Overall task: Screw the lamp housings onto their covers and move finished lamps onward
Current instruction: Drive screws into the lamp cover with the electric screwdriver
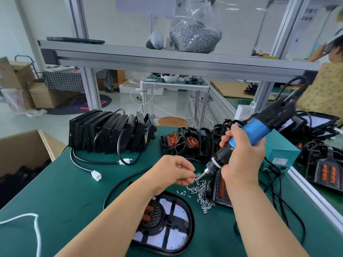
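Head view gives me both hands over the dark green desk (pixel 65 201). My left hand (pixel 174 171) has its fingers (pixel 187 176) curled, pinching what looks like a small silver screw (pixel 195 176) right at the tip of the blue-and-black electric screwdriver (pixel 256 130). My right hand (pixel 243 156) is wrapped round the driver's lower barrel, holding it tilted — bit down and to the left, cable end up to the right. Just below the bit, a loose heap of silver screws (pixel 201 194) lies on the desk. The black oval lamp with the white LED panel (pixel 167 227) lies flat near the desk's front edge, partly under my left forearm. A second black lamp piece with orange inserts (pixel 221 190) lies beside the heap, under my right wrist. A row of black lamp housings (pixel 111 130) stands on edge at the desk's far left.
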Motion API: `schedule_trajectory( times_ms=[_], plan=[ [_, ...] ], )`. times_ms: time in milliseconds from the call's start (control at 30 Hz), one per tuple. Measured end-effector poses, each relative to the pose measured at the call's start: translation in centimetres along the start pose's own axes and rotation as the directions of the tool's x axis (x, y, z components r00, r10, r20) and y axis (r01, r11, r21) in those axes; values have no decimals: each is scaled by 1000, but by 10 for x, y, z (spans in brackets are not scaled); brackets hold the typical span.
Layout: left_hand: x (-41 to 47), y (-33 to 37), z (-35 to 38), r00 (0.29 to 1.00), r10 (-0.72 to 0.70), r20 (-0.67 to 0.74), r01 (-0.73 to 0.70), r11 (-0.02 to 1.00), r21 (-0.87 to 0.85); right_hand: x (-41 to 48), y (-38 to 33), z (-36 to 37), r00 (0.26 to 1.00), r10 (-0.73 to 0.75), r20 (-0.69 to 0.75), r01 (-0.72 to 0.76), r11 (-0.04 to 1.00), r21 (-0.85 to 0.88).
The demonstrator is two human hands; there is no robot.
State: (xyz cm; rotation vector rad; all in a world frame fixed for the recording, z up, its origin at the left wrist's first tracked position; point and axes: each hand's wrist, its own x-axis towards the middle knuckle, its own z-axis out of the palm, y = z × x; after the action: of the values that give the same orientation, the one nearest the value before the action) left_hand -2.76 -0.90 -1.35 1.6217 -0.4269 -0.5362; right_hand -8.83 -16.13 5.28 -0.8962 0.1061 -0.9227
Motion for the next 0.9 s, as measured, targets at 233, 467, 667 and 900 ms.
schedule_trajectory(
  times_ms=[233,467,667,900],
  plan=[
    [-13,16,-3,998,-40,42,54,913,-404,3,-4,15,997,-56,-49,60,995,84],
    [-23,27,0,990,-71,119,115,901,-419,3,-12,29,993,-109,-47,113,988,106],
    [-26,28,0,987,-82,141,131,914,-383,3,-14,35,986,-162,-36,165,981,104],
    [-28,29,3,983,-96,154,155,886,-437,1,-14,36,987,-157,-29,159,979,125]
  ],
)
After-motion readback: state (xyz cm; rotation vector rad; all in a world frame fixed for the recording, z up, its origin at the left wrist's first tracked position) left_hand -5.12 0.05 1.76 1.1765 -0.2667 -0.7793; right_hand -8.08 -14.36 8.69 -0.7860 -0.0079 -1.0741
